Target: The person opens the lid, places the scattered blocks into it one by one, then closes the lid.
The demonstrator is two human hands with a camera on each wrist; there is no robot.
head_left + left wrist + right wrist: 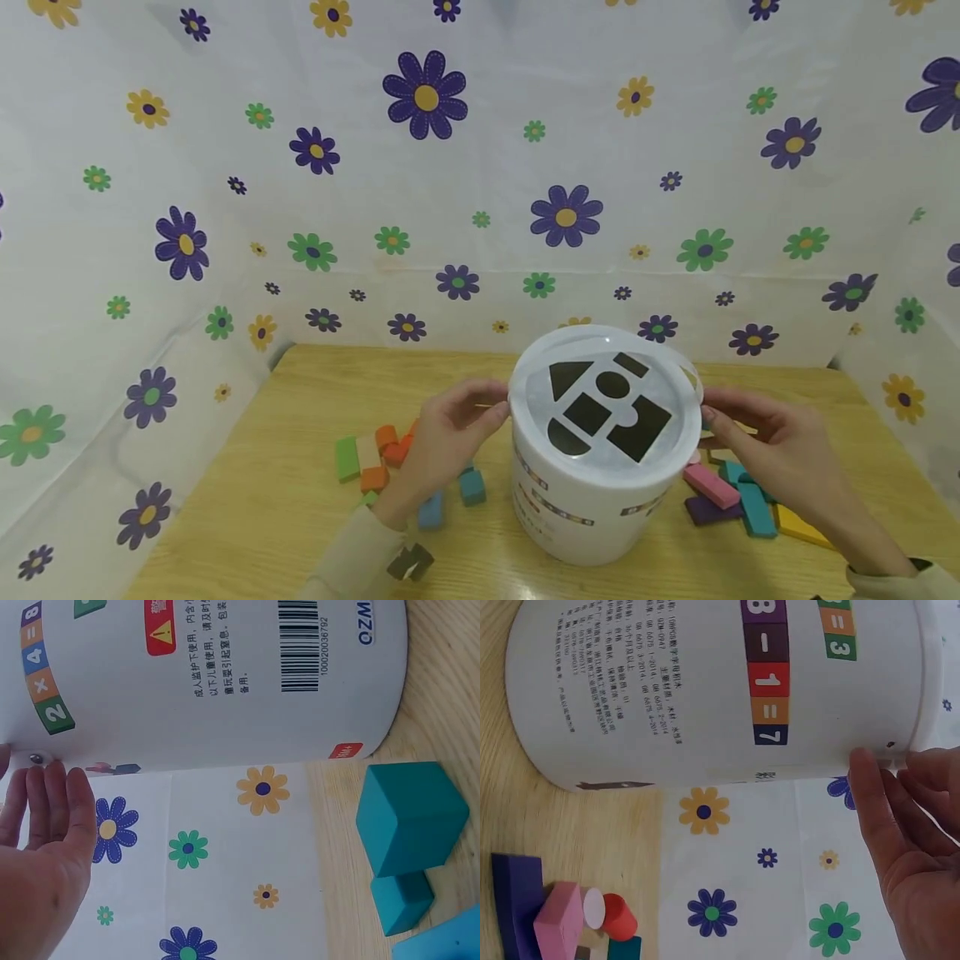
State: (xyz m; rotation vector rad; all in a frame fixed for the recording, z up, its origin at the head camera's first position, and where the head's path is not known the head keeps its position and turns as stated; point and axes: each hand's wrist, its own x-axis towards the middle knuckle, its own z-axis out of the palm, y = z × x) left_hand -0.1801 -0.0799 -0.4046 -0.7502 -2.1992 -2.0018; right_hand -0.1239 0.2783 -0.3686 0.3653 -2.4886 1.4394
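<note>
A white bucket [555,533] stands on the table, printed with sums and small text. Its white lid [540,408] has dark cut-outs, among them a triangle, a circle and a square. On the bucket's left side, my left hand [442,437] holds the upper edge with thumb and fingertips. In the left wrist view its fingers [79,799] meet the wall by the handle's rivet. My right hand [795,454] grips the opposite side just under the lid. A white handle [692,371] curves along the rim there; the right wrist view shows the thumb at the rim.
Left of the bucket lie green, orange, tan and blue blocks [347,460], some behind my left arm. Purple, pink, teal and yellow blocks [711,486] lie on the right, partly under my right hand. Flowered white cloth [487,167] walls the wooden table [247,467] at the back and sides.
</note>
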